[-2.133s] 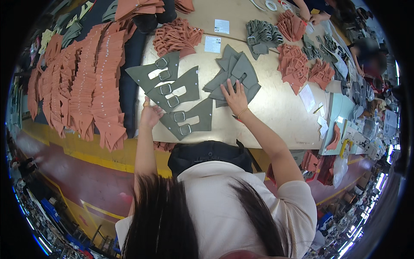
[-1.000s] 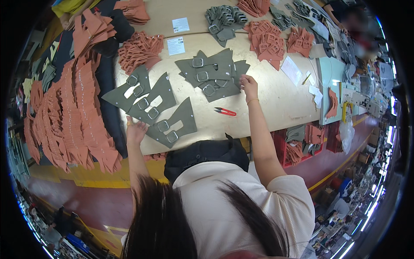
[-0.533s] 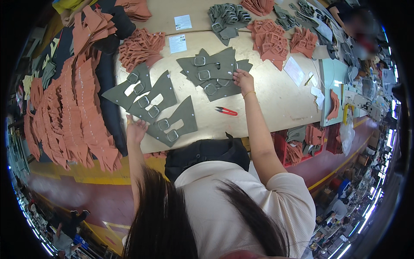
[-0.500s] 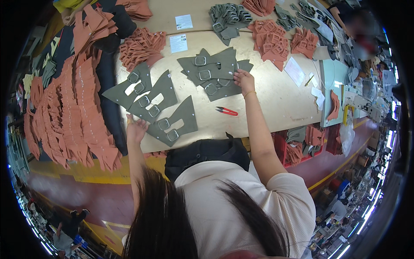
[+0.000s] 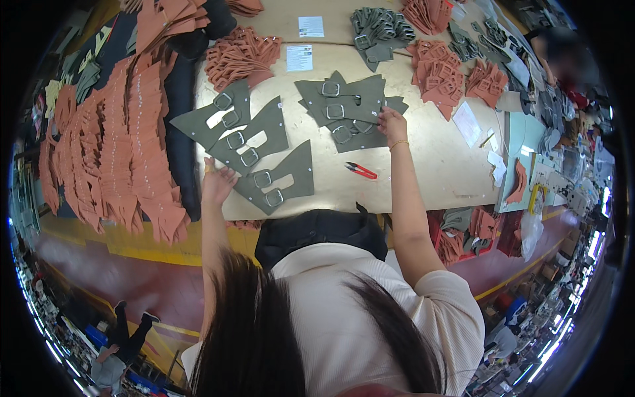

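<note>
My right hand [image 5: 392,126] pinches the right edge of a dark green buckled strap piece [image 5: 366,90], the top one of a small overlapping stack. My left hand [image 5: 219,183], fingers apart, touches the left edges of the green pieces near me and holds nothing I can make out. Three of these lie fanned on the left: a far one [image 5: 198,126], a middle one [image 5: 268,118] and a near one [image 5: 301,169]. Each carries two silver buckles beside a cut-out slot. Red-handled thread snips [image 5: 362,171] lie below the right stack, touching neither hand.
Orange strap pieces hang in long rows [image 5: 142,152] at the left. Orange buckled piles [image 5: 241,56] and a green pile [image 5: 380,33] stand along the far side. Paper sheets [image 5: 467,124] lie at right. Below the table edge is a red crate [image 5: 463,238]. Other people are around.
The whole view has shifted, so the table's things appear farther right and slightly higher. My hands stay at nearly the same places beside the green pieces.
</note>
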`<state>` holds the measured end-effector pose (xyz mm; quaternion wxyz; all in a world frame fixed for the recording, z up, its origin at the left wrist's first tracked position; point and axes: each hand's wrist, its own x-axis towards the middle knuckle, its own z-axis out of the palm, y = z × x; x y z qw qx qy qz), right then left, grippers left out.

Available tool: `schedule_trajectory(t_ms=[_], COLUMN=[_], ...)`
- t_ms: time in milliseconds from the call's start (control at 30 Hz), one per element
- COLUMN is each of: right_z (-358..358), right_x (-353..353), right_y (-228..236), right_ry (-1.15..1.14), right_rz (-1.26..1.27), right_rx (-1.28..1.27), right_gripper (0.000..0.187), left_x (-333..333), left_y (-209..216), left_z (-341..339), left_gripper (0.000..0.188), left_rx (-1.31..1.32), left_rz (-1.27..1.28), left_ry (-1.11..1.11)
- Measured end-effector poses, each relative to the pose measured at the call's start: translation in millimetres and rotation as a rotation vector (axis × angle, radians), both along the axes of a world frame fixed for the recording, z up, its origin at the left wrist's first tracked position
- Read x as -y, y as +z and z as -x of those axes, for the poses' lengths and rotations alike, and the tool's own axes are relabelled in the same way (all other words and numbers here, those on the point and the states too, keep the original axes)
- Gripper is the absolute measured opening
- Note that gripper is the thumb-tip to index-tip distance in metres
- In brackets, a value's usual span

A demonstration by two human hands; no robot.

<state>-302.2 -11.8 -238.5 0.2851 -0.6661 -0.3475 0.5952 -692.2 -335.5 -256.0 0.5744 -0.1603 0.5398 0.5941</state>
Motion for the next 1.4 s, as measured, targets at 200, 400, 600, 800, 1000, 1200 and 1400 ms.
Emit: schedule_trajectory(t_ms=[200, 400, 600, 800, 1000, 1200, 1400], right_z=[7, 22, 13, -62, -112, -129, -84], right_x=[-9, -9, -7, -1, 22, 47, 69], right_y=[-2, 4, 55, 140, 184, 197, 196], right_ry=[0.053, 0.217, 0.211, 0.201, 0.346, 0.41, 0.264], right_rz=[0.049, -0.066, -0.286, -0.569, -0.602, -0.448, -0.304], right_rx=[-0.006, 0.188, -0.065, 0.188, 0.689, 0.652, 0.071], right_gripper=[0.025, 0.025, 0.017, 0.021, 0.028, 0.026, 0.021], left_x=[-4, -3, 0, -1, -3, -6, -8], left_y=[10, 8, -3, -4, -2, 2, 9], left_z=[-5, -4, -1, -2, -2, -2, -6], left_gripper=[0.075, 0.073, 0.074, 0.081, 0.085, 0.08, 0.075], left_rx=[-0.025, -0.024, -0.043, -0.072, -0.076, -0.08, -0.068], left_rz=[0.027, 0.004, 0.039, 0.048, 0.027, 0.032, 0.031], left_ry=[0.031, 0.031, 0.039, 0.021, -0.008, -0.026, -0.001])
